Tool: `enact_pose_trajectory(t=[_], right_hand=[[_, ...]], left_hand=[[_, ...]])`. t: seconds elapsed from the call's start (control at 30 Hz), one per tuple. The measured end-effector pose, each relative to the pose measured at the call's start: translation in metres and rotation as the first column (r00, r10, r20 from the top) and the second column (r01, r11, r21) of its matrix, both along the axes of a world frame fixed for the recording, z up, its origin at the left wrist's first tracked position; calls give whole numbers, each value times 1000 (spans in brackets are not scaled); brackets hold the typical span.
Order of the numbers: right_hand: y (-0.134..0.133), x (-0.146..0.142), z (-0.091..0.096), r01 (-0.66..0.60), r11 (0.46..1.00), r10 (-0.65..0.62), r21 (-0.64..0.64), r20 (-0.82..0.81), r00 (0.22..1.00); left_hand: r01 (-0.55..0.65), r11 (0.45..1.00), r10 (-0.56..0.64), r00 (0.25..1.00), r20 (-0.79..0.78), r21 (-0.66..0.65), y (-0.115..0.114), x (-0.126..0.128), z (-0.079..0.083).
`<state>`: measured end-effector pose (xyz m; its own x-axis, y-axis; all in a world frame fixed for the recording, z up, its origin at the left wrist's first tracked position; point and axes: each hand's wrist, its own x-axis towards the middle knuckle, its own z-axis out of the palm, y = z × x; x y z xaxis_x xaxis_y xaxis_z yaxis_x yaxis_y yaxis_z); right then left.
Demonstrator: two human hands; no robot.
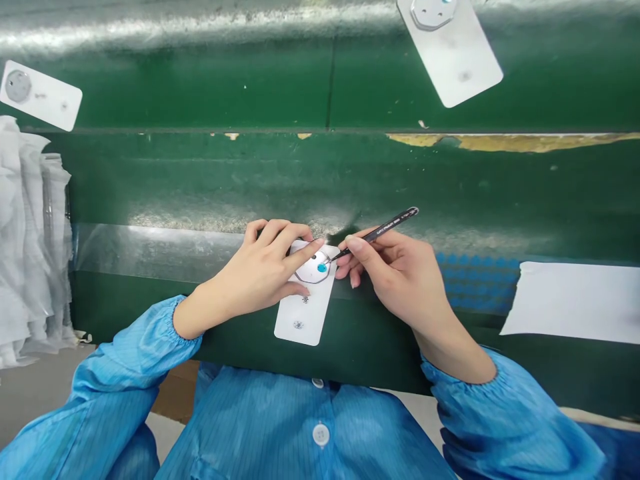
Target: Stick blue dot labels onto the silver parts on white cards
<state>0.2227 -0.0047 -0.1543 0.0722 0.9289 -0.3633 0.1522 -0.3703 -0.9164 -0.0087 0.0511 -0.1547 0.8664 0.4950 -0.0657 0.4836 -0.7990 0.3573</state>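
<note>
A white rectangular panel (301,319) with rounded corners lies on the green bench in front of me. Near its far end sits a white disc-like part (309,272) with a dark outline, dark holes and a small blue round spot (322,268). My left hand (267,267) steadies the panel from the left, index finger across the disc and thumb on the panel's face. Pinched in my right hand (395,273) is a pair of black tweezers (385,227) with pale lettering. Their tip is at the disc, close to the blue spot; whether it touches cannot be made out.
Similar white panels (473,57) lie at the far right and far left (50,100). White plastic sheets or bags (30,247) hang at the left edge. A white sheet (575,300) lies at right beside a blue patterned strip (477,280). The bench ledge has a chipped edge (510,143).
</note>
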Motion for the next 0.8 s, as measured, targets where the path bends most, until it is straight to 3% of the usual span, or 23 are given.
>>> enact_pose_trajectory(t=[0.8], right_hand=[[0, 0, 0, 6, 1000, -6, 19, 16, 1000]], left_hand=[[-32, 999, 32, 999, 8, 3, -3, 1, 0]])
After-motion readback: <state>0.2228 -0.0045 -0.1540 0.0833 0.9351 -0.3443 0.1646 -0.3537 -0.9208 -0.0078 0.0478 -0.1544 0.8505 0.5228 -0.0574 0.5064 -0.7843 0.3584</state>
